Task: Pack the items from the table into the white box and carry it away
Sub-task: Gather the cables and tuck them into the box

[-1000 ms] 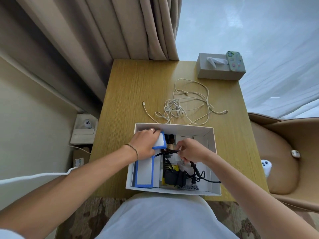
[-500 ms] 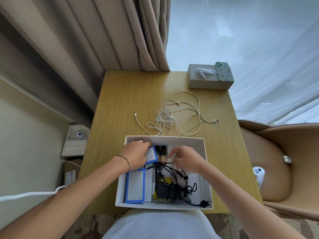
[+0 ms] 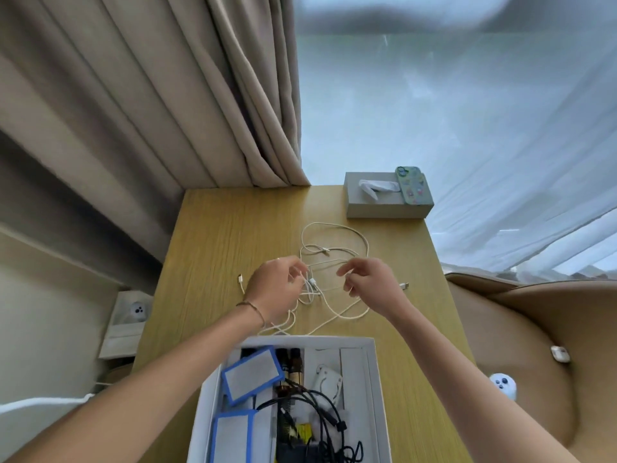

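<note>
Both hands, the left hand (image 3: pixel 272 285) and right hand (image 3: pixel 367 284), hovered half-curled, gripping nothing, over the tangled white cables (image 3: pixel 329 279) on the desk (image 3: pixel 227 248), beyond the white box (image 3: pixel 377 379). Light and floppy, they looked best gathered at the knotted middle.

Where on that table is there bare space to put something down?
Bare wood lies on the table between the curtain and the white cables, left of the tissue box. The middle is crowded with cables; the white box fills the near edge.
</note>
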`<state>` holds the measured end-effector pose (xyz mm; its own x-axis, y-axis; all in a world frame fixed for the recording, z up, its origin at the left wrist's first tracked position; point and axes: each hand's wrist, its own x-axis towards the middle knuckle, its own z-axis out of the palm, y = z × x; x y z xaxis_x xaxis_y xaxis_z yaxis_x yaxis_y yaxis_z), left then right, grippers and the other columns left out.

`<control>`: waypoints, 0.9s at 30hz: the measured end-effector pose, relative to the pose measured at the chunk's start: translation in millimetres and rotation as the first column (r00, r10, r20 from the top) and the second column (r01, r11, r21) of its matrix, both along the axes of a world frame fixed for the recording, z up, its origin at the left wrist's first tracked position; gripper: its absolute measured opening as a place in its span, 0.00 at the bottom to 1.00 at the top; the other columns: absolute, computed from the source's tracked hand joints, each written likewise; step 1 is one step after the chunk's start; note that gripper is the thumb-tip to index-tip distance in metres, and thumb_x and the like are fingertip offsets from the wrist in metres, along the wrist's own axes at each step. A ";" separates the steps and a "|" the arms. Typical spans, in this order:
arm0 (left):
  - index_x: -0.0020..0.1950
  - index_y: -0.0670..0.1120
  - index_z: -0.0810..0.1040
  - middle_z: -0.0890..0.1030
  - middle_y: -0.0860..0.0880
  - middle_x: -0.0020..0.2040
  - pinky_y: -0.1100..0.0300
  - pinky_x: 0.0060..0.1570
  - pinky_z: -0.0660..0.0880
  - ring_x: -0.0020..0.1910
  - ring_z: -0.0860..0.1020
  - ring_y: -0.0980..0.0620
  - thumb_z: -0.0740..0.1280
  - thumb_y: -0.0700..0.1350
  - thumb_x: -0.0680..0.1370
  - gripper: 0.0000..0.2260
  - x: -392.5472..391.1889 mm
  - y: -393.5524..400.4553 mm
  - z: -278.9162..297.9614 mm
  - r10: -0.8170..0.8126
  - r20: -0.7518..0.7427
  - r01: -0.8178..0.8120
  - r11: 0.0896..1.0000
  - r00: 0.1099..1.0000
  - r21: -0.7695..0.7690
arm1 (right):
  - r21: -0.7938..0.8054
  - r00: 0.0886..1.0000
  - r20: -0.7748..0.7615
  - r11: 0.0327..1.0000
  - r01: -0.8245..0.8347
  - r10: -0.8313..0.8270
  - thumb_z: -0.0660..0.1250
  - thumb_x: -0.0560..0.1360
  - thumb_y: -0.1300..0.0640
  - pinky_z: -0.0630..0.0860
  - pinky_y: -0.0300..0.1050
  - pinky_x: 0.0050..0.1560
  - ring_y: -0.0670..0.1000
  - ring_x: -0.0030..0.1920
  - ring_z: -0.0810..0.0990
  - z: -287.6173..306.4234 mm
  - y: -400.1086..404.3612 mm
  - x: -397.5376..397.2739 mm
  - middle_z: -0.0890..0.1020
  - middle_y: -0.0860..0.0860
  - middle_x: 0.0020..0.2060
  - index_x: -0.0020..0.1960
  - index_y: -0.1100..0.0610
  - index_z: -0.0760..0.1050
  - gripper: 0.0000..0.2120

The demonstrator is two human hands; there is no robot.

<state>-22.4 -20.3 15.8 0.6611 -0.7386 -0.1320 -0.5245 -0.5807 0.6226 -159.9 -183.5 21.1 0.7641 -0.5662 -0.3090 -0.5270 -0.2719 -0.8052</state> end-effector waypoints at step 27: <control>0.38 0.46 0.80 0.80 0.52 0.52 0.53 0.52 0.77 0.50 0.79 0.51 0.68 0.51 0.79 0.12 44.8 -119.9 -26.8 0.013 -0.183 -0.056 0.971 0.983 -0.234 | -0.131 0.976 0.134 0.973 0.191 -0.173 0.66 0.76 0.65 0.80 0.49 0.53 0.48 0.48 0.82 -15.5 -49.9 33.3 0.85 0.47 0.49 0.58 0.51 0.81 0.15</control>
<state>22.4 -140.2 -11.0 0.6684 -0.7401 -0.0744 -0.3740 -0.4208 0.8265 -126.6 -233.4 5.6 0.6710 -0.7305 -0.1272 -0.4792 -0.2964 -0.8261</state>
